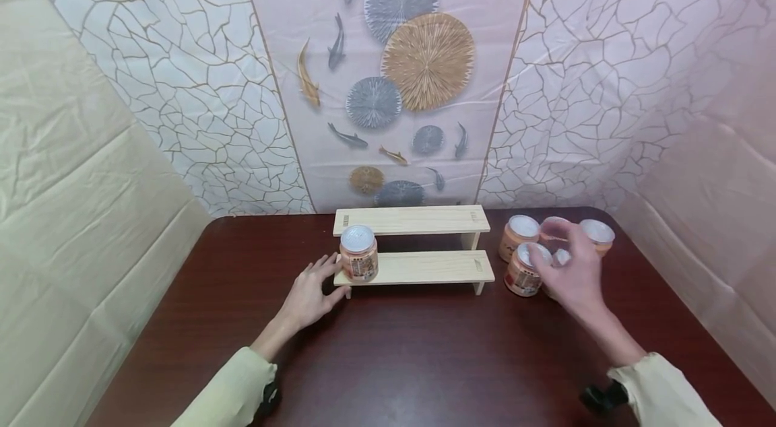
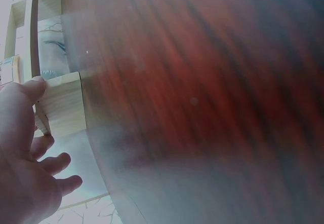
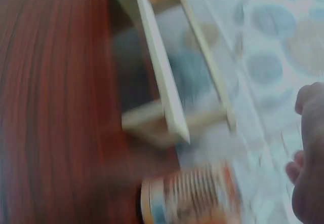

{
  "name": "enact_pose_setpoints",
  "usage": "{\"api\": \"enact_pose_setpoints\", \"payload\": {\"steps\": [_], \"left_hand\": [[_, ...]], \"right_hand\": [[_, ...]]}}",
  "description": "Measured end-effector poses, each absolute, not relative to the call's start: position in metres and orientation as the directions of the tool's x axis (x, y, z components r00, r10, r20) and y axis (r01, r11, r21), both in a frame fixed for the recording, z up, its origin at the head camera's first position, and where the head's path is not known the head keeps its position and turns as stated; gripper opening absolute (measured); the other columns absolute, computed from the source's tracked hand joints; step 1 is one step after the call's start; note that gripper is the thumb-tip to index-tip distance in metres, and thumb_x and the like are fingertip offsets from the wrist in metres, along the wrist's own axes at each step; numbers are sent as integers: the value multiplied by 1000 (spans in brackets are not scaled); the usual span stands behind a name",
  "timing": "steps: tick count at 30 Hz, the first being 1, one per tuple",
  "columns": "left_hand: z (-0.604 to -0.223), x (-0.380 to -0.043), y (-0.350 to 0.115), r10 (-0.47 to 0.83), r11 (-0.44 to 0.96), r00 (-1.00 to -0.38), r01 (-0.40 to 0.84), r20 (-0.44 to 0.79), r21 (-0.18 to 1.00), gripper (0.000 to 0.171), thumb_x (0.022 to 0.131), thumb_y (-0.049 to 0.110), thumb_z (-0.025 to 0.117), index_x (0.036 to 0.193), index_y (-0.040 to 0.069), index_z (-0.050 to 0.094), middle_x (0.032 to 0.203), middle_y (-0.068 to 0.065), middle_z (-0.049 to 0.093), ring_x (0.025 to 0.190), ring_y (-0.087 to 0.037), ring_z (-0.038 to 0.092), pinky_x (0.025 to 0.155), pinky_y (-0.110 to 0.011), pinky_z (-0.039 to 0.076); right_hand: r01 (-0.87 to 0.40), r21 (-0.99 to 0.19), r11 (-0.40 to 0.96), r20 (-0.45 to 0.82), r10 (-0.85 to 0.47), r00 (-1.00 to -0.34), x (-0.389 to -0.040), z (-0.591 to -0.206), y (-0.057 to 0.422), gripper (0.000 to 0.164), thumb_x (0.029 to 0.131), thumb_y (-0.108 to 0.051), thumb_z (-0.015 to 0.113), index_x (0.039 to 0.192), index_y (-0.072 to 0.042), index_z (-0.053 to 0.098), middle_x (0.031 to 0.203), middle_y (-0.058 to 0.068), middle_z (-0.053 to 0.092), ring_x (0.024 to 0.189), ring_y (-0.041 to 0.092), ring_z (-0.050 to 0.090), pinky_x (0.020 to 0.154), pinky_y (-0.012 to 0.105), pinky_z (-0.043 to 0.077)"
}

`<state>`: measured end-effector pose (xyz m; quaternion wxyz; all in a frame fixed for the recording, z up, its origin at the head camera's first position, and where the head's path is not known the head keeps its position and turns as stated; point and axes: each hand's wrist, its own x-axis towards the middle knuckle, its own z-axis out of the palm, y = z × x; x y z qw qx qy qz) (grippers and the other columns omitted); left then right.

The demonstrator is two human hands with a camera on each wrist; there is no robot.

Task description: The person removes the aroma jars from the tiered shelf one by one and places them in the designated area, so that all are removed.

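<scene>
On the dark wooden table [image 1: 424, 359], in front of a wall hanging painted with fish and fans, we see a two-step wooden shelf [image 1: 418, 267] that holds only one jar [image 1: 359, 253], standing upright at the left end of its lower step. The upper step is bare. To the right of the shelf a cluster of jars [image 1: 523, 238] waits on the table, at least four of them, upright and close together. We judge the job barely begun: one jar placed, the rest to go. The left hand [image 1: 310, 296] lies flat, fingers spread, its fingertips touching the shelf's left end just beside the placed jar. The right hand [image 1: 574, 275] hovers over the cluster with fingers loosely apart, blurred; we see nothing gripped in it.
</scene>
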<state>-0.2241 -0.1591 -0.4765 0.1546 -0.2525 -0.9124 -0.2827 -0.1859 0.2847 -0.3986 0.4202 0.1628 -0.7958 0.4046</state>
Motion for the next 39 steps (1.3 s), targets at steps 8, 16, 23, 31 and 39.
{"api": "enact_pose_setpoints", "payload": {"steps": [8,16,23,31,39], "left_hand": [[-477,-224,-159,370,715,-826,546,426,437,52,84,22,82,126,-4,66,136,-27,55,127,-47,50,105,-64,36],[-477,-224,-158,369,713,-823,548,431,437,51,84,21,82,126,-4,67,136,-27,56,127,-47,51,104,-64,37],[-475,-223,-159,372,715,-826,545,423,437,52,84,22,82,127,-3,66,136,-27,56,127,-47,50,105,-64,37],[-475,-223,-157,380,704,-802,574,461,418,50,83,15,82,125,-5,66,134,-28,57,124,-50,52,101,-66,38],[-475,-223,-158,385,702,-802,575,456,419,51,83,17,83,126,-4,66,133,-29,57,123,-50,53,101,-66,39]], "right_hand": [[-639,-649,413,626,-188,-757,-200,-403,204,46,76,13,78,117,9,58,109,21,64,92,36,67,73,42,59],[-590,-753,291,512,-303,-804,-211,-410,142,56,78,8,80,127,10,51,125,23,57,108,46,61,81,54,56],[-534,-808,251,442,-343,-829,-216,-414,108,67,79,2,82,136,8,47,134,24,52,118,45,55,88,54,54],[-496,-838,226,416,-324,-850,-220,-418,86,75,78,0,84,141,6,44,131,27,53,120,43,53,91,54,53],[-491,-841,229,411,-321,-853,-223,-423,71,75,78,-2,84,141,5,44,127,21,56,119,35,55,92,55,52]]}}
